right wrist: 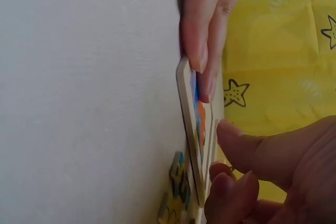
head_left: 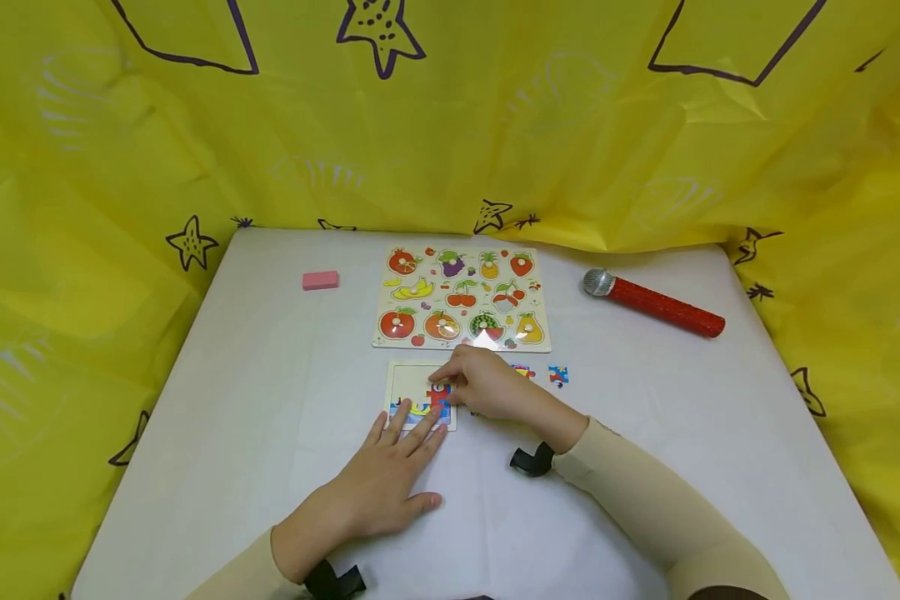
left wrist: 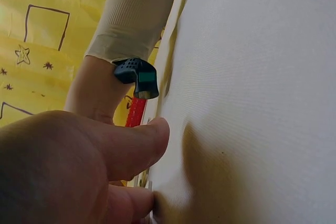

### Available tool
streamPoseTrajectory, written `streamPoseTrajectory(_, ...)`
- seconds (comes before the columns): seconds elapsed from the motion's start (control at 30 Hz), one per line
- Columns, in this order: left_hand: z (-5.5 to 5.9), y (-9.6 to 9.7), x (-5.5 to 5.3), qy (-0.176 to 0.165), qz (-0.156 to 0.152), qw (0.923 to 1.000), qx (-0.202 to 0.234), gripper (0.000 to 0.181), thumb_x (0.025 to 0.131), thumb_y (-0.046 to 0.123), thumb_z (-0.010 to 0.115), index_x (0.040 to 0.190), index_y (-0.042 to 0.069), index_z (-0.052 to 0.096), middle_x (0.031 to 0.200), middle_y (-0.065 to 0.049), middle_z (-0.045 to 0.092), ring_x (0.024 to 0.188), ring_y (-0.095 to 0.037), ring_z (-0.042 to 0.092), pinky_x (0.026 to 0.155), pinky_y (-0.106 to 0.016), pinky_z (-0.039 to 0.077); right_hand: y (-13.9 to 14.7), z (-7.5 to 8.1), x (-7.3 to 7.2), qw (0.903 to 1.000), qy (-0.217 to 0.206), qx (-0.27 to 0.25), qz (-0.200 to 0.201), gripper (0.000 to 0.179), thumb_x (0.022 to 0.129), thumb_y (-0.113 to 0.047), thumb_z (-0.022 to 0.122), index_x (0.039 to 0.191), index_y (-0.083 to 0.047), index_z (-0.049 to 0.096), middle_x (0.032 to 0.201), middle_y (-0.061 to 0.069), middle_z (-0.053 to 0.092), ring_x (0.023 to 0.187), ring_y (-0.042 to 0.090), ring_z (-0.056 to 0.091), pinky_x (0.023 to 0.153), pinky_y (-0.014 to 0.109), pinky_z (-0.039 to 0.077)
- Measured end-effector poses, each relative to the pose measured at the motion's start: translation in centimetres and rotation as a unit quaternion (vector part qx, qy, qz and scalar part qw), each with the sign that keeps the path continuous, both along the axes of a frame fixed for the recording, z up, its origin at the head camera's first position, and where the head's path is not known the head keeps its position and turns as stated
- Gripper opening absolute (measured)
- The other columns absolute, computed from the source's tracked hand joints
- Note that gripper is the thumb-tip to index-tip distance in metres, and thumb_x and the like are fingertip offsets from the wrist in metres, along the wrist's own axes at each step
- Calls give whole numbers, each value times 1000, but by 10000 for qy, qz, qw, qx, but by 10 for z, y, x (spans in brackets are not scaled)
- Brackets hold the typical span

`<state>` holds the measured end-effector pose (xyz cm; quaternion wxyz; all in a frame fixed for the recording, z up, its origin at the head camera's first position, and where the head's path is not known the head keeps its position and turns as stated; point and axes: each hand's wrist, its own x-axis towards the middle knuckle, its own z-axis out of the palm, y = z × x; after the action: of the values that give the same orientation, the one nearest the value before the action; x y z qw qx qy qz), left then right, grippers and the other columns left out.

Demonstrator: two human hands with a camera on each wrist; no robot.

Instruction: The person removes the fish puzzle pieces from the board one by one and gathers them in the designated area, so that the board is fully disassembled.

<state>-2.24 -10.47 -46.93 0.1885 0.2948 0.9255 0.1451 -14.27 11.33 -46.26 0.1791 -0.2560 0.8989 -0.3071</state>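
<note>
A small square jigsaw tray [head_left: 408, 375] with a pale wooden frame lies on the table, its lower part filled with blue, yellow and red pieces. My left hand [head_left: 390, 479] rests flat with spread fingertips on the tray's lower edge; its thumb stretches out over the tablecloth in the left wrist view. From the right, my right hand [head_left: 487, 383] bends over the tray, index finger and thumb at either side of a red puzzle piece [head_left: 440, 390] with an eye drawn on it. In the right wrist view, that hand's curled fingers [right wrist: 231, 192] hide part of the tray.
Loose puzzle pieces [head_left: 558, 376] lie right of the tray, some partly under my right hand. Behind stands a fruit knob puzzle board [head_left: 461, 296] lying flat. A pink eraser-like block [head_left: 320, 281] is at back left, a red microphone [head_left: 656, 307] at back right. Yellow cloth [head_left: 450, 125] borders the table.
</note>
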Motion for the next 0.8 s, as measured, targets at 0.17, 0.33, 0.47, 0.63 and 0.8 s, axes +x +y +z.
streamPoseTrajectory(0.17, -3, -1, -1, 84, -64, 9999, 61, 87, 103, 57, 62, 172, 16, 28, 183, -1, 13, 169, -47, 2, 134, -69, 10, -6, -3, 0, 9988, 155, 388, 257, 32, 96, -8, 80, 127, -16, 82, 103, -2, 67, 86, 11, 56, 76, 26, 47)
streamPoseTrajectory(0.33, -3, -2, -1, 55, -71, 10000, 34, 87, 103, 58, 62, 172, 17, 28, 184, -1, 10, 168, -47, 0, 134, -69, 9, -9, -4, 0, 9990, 203, 347, 194, 26, 95, -7, 81, 119, -17, 83, 104, -1, 67, 91, 13, 58, 82, 31, 51)
streamPoseTrajectory(0.47, -4, -3, -2, 24, -80, 10000, 36, 88, 103, 60, 61, 172, 17, 28, 184, -1, 9, 169, -46, -1, 134, -69, 8, -11, -6, 1, 9997, 198, 152, 4, 22, 94, -4, 81, 110, -19, 80, 103, -1, 67, 95, 14, 59, 87, 34, 52)
streamPoseTrajectory(0.63, -4, -3, -3, 59, -86, 9999, 30, 87, 103, 59, 61, 172, 17, 28, 184, -1, 11, 169, -46, -1, 134, -69, 9, -13, -6, 0, 9994, 169, -249, -158, 20, 96, -1, 77, 101, -20, 78, 92, -4, 67, 86, 14, 60, 81, 30, 53)
streamPoseTrajectory(0.8, -2, -4, -2, 50, -60, 9999, 68, 86, 103, 58, 63, 172, 16, 30, 184, -1, 11, 169, -46, 0, 134, -69, 10, -14, -4, 0, 9982, 132, -457, -365, 20, 96, -1, 75, 99, -21, 78, 85, -6, 67, 79, 12, 59, 74, 27, 51)
